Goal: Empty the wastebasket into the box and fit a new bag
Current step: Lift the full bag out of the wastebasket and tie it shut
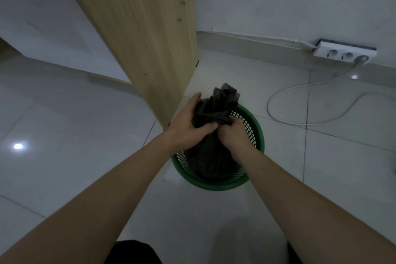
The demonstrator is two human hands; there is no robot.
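View from the head camera, looking down at a pale tiled floor [321, 167]. A round green wastebasket [258, 135] with lattice walls stands on the floor just beside the lower end of a light wooden panel [139, 28]. Inside it sits a dark bag [210, 156], its body filling the basket and its gathered neck rising above the rim in a crumpled tuft. Both hands meet at that neck. The left hand [188, 120] wraps the gathered plastic from the left side, thumb laid across the front and fingers reaching behind it. The right hand [232, 134] is closed around the neck just below the tuft, fingers curled into the plastic, knuckles touching the left thumb. Both bare forearms run up from the bottom corners of the view. To the right, against the base of the wall, lies a white power strip [345, 53] with one plug in it; a white cable [300, 123] loops from it across the tiles, well apart from the basket. A bright reflection [18, 146] marks the floor at far left.
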